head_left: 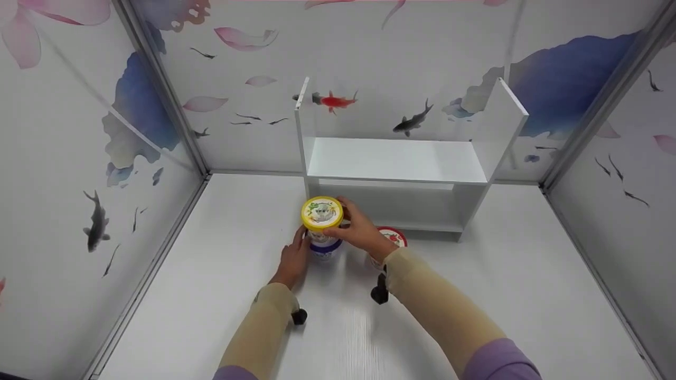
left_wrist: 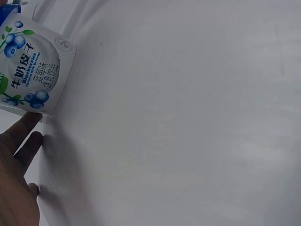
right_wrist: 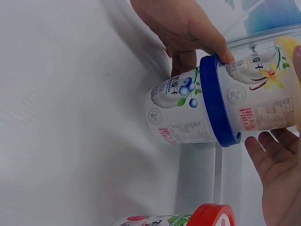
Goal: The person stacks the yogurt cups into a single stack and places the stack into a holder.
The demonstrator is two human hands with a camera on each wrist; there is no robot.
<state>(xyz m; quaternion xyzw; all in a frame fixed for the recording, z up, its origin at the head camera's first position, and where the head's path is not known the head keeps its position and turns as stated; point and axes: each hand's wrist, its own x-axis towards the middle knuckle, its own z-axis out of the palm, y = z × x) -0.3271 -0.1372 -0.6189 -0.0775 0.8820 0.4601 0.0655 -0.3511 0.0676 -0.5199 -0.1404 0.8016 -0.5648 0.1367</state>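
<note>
My right hand (head_left: 362,227) holds a yellow-lidded tub (head_left: 322,212) by its sides, thumb in front and fingers behind. This tub, with a vanilla flower printed on its wall, stands on top of a blue-lidded tub (right_wrist: 181,110) with blueberries on its label. My left hand (head_left: 293,261) grips the lower tub from the left, its thumb at the blue lid and its fingertips at the lower wall. A red-lidded tub (right_wrist: 211,216) stands to the right, partly behind my right wrist in the head view.
A white two-level shelf unit (head_left: 398,161) stands right behind the tubs, with tall side panels. Printed panels (head_left: 259,148) wall in the white tabletop (head_left: 190,295) at the back and both sides.
</note>
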